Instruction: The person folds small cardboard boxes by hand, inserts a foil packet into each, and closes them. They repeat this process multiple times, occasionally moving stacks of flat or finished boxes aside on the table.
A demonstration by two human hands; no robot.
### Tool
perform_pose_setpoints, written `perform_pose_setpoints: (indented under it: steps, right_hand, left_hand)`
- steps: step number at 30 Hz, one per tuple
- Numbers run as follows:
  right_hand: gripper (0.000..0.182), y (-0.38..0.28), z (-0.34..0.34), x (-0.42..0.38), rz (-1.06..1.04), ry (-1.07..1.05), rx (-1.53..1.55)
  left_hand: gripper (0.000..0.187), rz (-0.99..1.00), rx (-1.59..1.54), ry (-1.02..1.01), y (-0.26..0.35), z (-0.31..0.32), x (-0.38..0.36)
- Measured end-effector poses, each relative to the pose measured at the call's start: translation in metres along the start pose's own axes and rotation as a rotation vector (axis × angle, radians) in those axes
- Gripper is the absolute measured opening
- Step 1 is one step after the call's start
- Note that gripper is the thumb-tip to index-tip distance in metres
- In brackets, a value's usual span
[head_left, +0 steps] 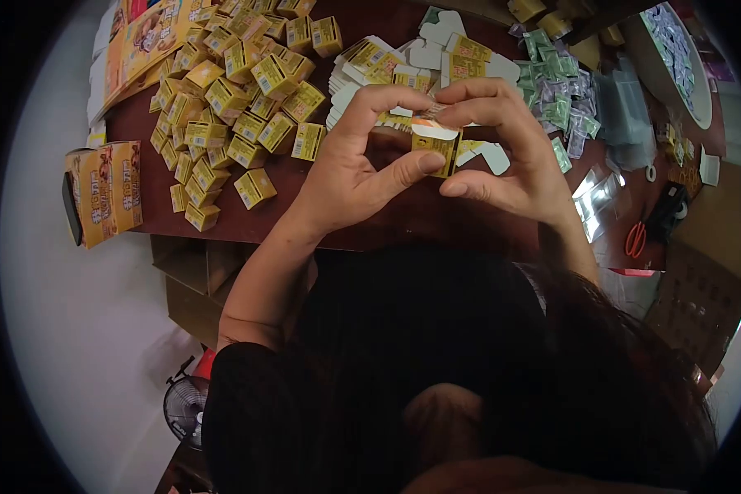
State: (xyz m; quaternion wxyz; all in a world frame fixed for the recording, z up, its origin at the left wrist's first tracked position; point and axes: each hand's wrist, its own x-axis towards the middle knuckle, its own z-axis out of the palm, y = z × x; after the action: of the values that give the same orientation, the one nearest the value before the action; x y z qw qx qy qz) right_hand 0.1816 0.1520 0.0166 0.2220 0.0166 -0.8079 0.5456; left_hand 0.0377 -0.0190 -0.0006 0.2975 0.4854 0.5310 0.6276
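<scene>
A small yellow box (435,148) is held upright between my two hands, its top end showing a white and orange flap. My left hand (356,156) grips it, the thumb on its front face and the fingers curled over its top. My right hand (510,148) has its fingertips at the top flap and its thumb apart, just right of the box's lower edge. Behind my hands lie flat, unfolded yellow-and-white cartons (424,56). A large heap of closed yellow boxes (230,99) is to the left.
Green and purple sachets (552,90) lie right of the cartons, beside clear plastic bags (622,111). Red-handled scissors (636,240) are near the right edge of the dark red table (288,216). An orange printed carton (107,193) stands at the left corner.
</scene>
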Motion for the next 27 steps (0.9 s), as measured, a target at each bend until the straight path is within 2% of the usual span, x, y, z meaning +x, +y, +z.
perform_pose_setpoints:
  steps: [2, 3, 5, 7, 10, 12, 14, 15, 17, 19, 20, 21, 22, 23, 24, 26, 27]
  right_hand:
    - [0.039, -0.001, 0.002, 0.003, 0.055, 0.004, 0.08]
    - [0.039, -0.002, 0.005, 0.006, 0.059, 0.005, 0.077]
    - [0.025, -0.004, 0.009, 0.009, 0.141, 0.077, 0.01]
    - [0.022, -0.012, 0.004, 0.013, 0.221, 0.038, 0.057]
    - [0.02, -0.013, 0.004, 0.013, 0.321, 0.039, 0.16]
    - [0.02, -0.01, 0.002, 0.012, 0.346, 0.073, 0.217]
    - [0.028, -0.007, -0.004, 0.01, 0.171, -0.102, -0.008]
    - [0.028, -0.01, -0.004, 0.012, 0.171, -0.106, -0.006]
    - [0.043, -0.02, -0.003, 0.015, -0.019, -0.142, -0.202]
    - [0.049, -0.019, 0.006, 0.014, -0.013, -0.16, -0.271]
    - [0.055, -0.018, 0.012, 0.014, 0.001, -0.167, -0.348]
    - [0.055, -0.019, 0.017, 0.014, 0.068, -0.19, -0.328]
    - [0.055, -0.015, 0.022, 0.015, 0.055, -0.204, -0.312]
    - [0.054, -0.01, 0.029, 0.015, 0.0, -0.214, -0.335]
    - [0.052, -0.004, 0.037, 0.013, -0.051, -0.217, -0.359]
    - [0.051, 0.007, 0.057, 0.015, -0.118, -0.188, -0.321]
    - [0.052, 0.008, 0.068, 0.018, -0.12, -0.189, -0.263]
  left_hand:
    - [0.047, 0.016, 0.019, -0.007, -0.002, -0.004, -0.002]
    - [0.048, 0.043, 0.102, -0.021, -0.004, -0.006, -0.003]
    - [0.049, 0.071, 0.176, -0.04, -0.004, -0.005, -0.004]
    - [0.05, -0.097, -0.046, -0.022, 0.001, -0.002, -0.006]
    - [0.051, -0.028, 0.031, -0.029, -0.002, -0.004, -0.005]
    - [0.049, -0.02, 0.033, -0.027, -0.005, -0.004, -0.006]
    - [0.047, -0.015, 0.037, -0.021, -0.007, -0.007, -0.006]
    - [0.045, 0.018, 0.095, -0.043, -0.008, -0.011, -0.007]
    - [0.043, 0.046, 0.16, -0.051, -0.008, -0.012, -0.01]
    - [0.039, -0.159, -0.173, 0.025, -0.005, -0.01, -0.017]
    - [0.039, -0.163, -0.16, 0.047, -0.003, -0.013, -0.024]
    - [0.041, -0.174, -0.121, 0.042, -0.001, -0.016, -0.031]
    - [0.043, -0.185, -0.082, 0.035, 0.0, -0.02, -0.039]
    - [0.052, -0.104, 0.032, 0.027, 0.001, -0.027, -0.048]
    - [0.052, -0.11, 0.042, 0.035, 0.01, -0.036, -0.053]
    - [0.061, 0.034, 0.744, -0.028, 0.031, -0.051, -0.06]
    - [0.063, 0.001, 0.736, -0.005, 0.031, -0.053, -0.068]
